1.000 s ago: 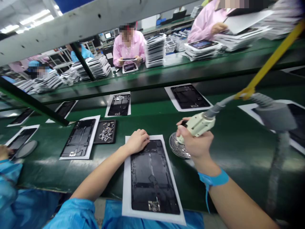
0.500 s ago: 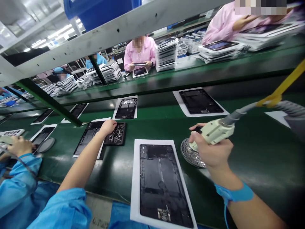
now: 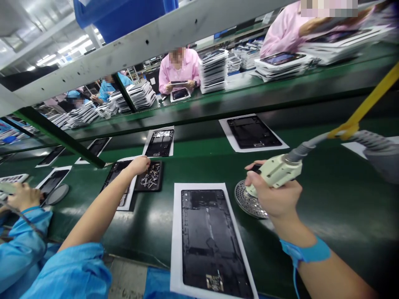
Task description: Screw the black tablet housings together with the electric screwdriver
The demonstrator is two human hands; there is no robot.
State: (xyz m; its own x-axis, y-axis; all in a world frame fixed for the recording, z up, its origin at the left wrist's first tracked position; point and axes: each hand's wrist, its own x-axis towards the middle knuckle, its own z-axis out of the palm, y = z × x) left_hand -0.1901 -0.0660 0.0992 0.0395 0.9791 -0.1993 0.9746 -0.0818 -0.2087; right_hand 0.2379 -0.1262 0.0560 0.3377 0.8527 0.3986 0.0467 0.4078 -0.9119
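Note:
My left hand is at the upper left edge of a dark tray of small metal pieces. Its fingers are pinched together; whatever is between them is hidden. Under my left forearm lies an open tablet housing on white paper, partly covered. My right hand grips a pale electric screwdriver with a grey cable. The tool's lower end is over a round perforated metal screw plate; its tip is hidden. Directly before me, between both hands, another opened tablet lies on a white sheet.
More tablets lie along the green bench, one at the back right and one at the back middle. A co-worker's hand is at far left near a grey disc. A yellow strap holds the cable. A metal beam crosses above.
The view has shifted slightly. More of the paper under the tablet beside the tray shows right of my left forearm. Both hands stay in nearly the same places.

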